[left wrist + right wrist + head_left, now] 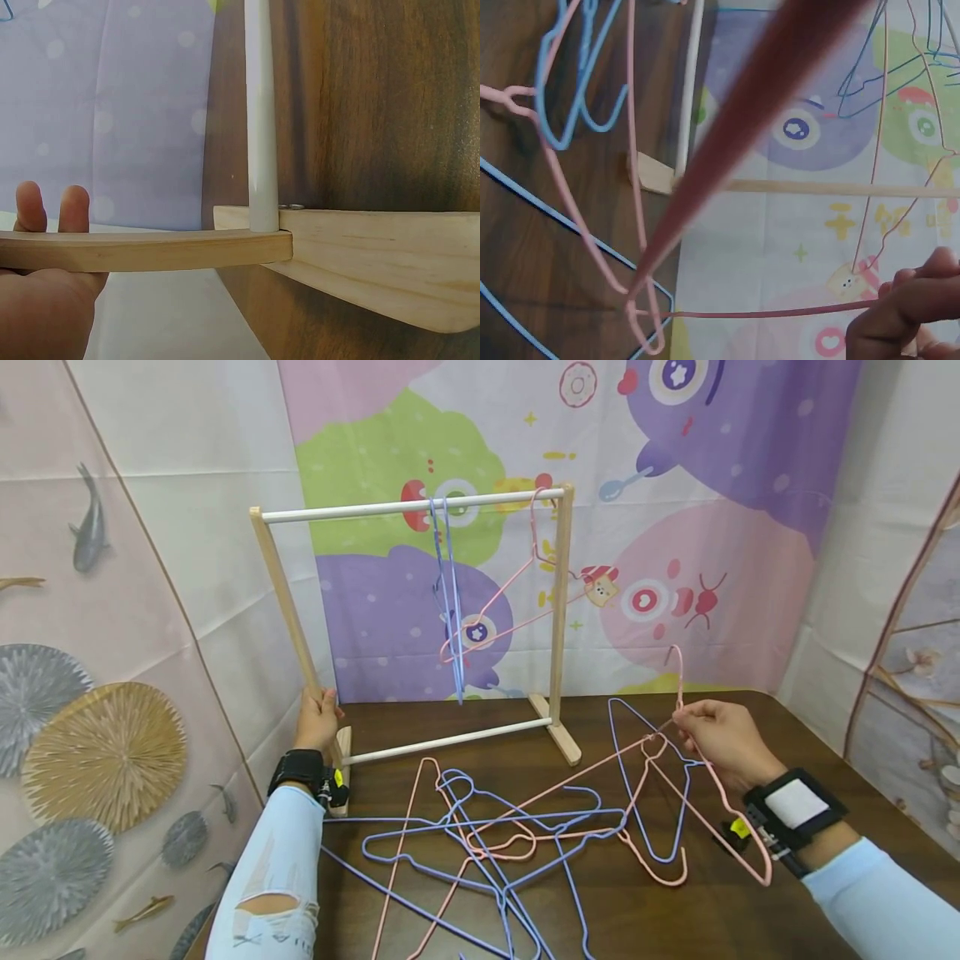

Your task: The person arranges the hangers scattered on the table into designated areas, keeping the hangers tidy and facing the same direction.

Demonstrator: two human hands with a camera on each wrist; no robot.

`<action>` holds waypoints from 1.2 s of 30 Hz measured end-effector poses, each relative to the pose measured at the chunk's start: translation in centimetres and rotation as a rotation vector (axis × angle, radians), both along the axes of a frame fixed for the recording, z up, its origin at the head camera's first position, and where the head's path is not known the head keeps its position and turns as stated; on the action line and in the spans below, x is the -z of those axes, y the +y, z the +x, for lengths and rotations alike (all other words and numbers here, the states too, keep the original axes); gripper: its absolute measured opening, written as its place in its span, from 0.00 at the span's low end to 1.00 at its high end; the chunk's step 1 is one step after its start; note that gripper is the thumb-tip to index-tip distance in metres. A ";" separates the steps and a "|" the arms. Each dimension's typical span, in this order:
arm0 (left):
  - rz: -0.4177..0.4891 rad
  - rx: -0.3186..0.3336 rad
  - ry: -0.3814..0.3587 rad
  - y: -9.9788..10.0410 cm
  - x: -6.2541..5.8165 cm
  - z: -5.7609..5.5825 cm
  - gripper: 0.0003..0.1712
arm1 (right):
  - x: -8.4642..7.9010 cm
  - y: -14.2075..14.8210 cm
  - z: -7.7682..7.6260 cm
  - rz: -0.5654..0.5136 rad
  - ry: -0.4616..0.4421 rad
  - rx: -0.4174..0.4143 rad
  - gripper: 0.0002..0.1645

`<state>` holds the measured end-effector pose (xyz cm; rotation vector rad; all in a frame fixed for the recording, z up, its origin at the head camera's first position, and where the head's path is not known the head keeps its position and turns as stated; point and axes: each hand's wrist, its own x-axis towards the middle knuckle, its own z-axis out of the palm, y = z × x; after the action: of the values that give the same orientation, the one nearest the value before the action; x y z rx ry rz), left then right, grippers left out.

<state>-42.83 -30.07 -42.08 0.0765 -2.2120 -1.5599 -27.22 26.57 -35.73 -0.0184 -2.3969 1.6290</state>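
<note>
1. Pinching the neck of a pink hanger (pixel 679 681), the right hand (pixel 723 739) has its fingers drawn together, just below the hook; the hanger is raised at the table's right side, hook upward.
2. The left hand (pixel 318 720) is curled round the lower part of the left post (pixel 279 585) of a rack (pixel 375 510), well apart from the pink hanger.
3. Between the hands and nearer the person lies a tangled heap of hangers (pixel 504 893), blue and pink, crossing one another.
4. Two blue hangers (pixel 453 610) hang near the middle of the rack's top bar; another pink hanger (pixel 534 527) hangs by its right end.
5. The hangers are thin and smooth, with curved hooks and notched shoulders. The rack has pale wooden posts, round white bars and flat wooden feet (pixel 558 735) with visible grain.
6. The table (pixel 675 927) is dark brown, wood-grained, with a rounded far corner.
7. Behind stands a cloth (pixel 570 443) printed with purple, green and pink cartoon creatures; at left, a creased pale cloth (pixel 150 610) bears fish and ribbed discs.
</note>
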 end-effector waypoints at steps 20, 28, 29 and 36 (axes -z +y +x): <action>0.044 0.012 0.007 0.2 -0.1 0.1 0.11 | -0.2 -1.2 0.8 0.216 0.351 0.046 0.14; 0.061 0.007 0.008 0.2 0.0 0.1 0.12 | -1.1 -2.6 0.5 0.221 0.353 0.021 0.14; 0.062 0.006 0.007 0.2 0.0 0.2 0.12 | -1.3 -2.9 0.5 0.216 0.352 0.014 0.14; 0.030 0.011 0.014 0.3 -0.1 0.2 0.13 | -4.5 -6.2 1.1 0.083 0.276 -0.103 0.16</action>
<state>-42.58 -29.76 -41.94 0.0625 -2.1825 -1.5943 -26.11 20.41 -31.21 0.3283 -2.2808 1.4630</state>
